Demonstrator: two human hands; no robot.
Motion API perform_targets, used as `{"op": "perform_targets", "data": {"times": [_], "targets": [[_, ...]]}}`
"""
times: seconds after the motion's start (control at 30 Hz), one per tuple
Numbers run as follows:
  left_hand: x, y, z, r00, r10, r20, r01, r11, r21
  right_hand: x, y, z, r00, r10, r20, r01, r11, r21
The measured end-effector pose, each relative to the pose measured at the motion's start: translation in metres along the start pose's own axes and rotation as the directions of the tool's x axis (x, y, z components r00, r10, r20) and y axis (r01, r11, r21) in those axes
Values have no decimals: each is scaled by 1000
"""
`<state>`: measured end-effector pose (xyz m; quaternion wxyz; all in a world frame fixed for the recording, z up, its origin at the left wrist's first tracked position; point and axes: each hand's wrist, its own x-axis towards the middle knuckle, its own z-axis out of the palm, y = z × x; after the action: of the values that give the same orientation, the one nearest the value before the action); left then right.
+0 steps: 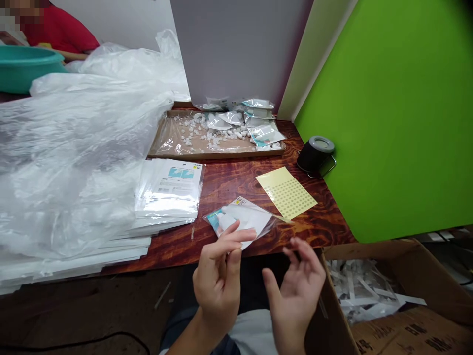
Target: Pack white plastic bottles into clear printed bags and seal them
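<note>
Here we are at the front edge of the wood-grain surface [229, 190], and the clear plastic packet [244, 217] sits right by my left hand [218, 281], fingers across its lower edge, though I can't tell if they're actually gripping. My right hand [297, 296] is open, curled, just clear of it. Light fingertip contact on the edge is the way, keeping the printed card in view. The yellow sticker sheet [286, 192] lies close by; my fingers hide part of the packet, and the cardboard box [373, 291] runs out of frame.
</note>
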<state>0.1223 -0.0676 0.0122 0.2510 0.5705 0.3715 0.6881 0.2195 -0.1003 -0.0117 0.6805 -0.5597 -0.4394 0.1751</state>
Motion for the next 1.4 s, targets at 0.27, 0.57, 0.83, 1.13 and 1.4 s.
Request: {"op": "perform_targets", "data": {"times": [0.27, 0.57, 0.83, 1.13, 1.4], "targets": [[-3, 2, -11, 917, 251, 310, -249, 967, -47, 46, -2, 16, 877, 315, 364, -395, 903, 169], [-11, 2, -11, 812, 371, 451, -417, 909, 2, 36, 10, 31, 882, 386, 268, -424, 901, 96], [-17, 0, -23, 907, 302, 294, -321, 947, 19, 28, 10, 24, 883, 292, 367, -360, 924, 130], [-29, -3, -27, 909, 300, 289, -298, 953, -54, 26, 3, 25, 880, 358, 312, -373, 928, -15], [53, 36, -26, 973, -219, 73, 226, 967, -117, 72, -28, 11, 800, -18, 600, -141, 966, 217]]}}
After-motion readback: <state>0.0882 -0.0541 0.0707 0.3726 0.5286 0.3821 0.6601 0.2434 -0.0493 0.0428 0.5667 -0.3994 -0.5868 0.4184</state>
